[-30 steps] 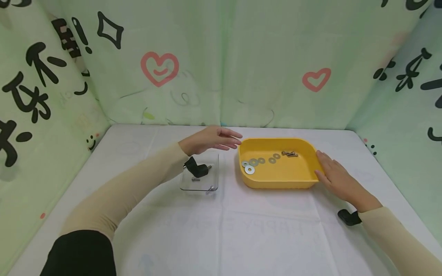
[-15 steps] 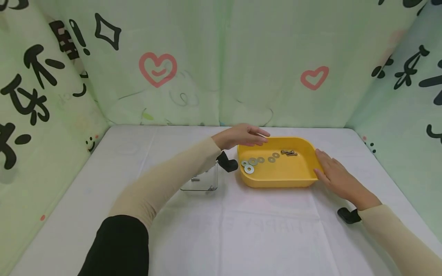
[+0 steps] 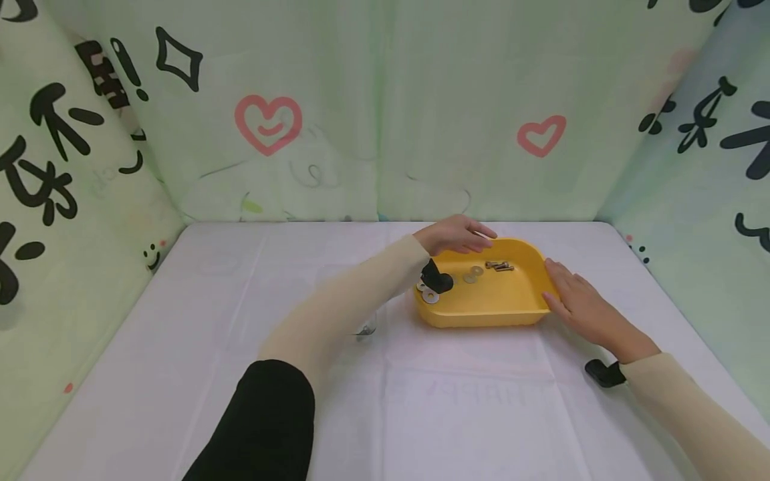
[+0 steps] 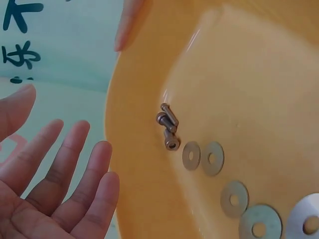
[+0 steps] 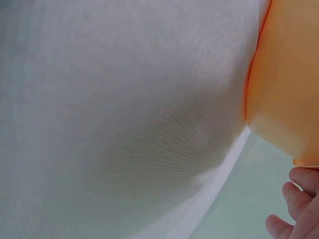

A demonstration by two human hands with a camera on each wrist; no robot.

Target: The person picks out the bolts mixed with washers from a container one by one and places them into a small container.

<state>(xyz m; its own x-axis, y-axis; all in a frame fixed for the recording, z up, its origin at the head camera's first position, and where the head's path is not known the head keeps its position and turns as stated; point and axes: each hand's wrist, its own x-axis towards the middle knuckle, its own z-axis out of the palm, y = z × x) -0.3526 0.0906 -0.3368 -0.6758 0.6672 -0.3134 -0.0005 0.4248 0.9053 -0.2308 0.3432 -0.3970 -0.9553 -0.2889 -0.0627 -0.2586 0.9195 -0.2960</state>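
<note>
A yellow tray (image 3: 493,300) stands on the table, with several bolts (image 3: 499,266) near its far side. Several flat washers (image 3: 430,296) lie along its left part, some hidden behind the left wrist in the head view. My left hand (image 3: 460,234) hovers at the tray's far rim, fingers extended and apart, holding nothing; the left wrist view shows the palm beside the rim, near the bolts (image 4: 169,127). My right hand (image 3: 583,307) rests against the tray's right wall with its fingers straight. In the right wrist view, fingertips (image 5: 301,179) touch the tray's edge.
A clear box (image 3: 367,327) is mostly hidden under my left forearm, left of the tray. Black camera mounts (image 3: 437,277) hang below both wrists. Printed green curtains (image 3: 337,133) close off the back and both sides of the white-covered table (image 3: 457,414).
My left hand has moved right, from above the clear box to the tray's far rim, and its forearm now covers most of the box. My right hand has stayed at the tray's right side.
</note>
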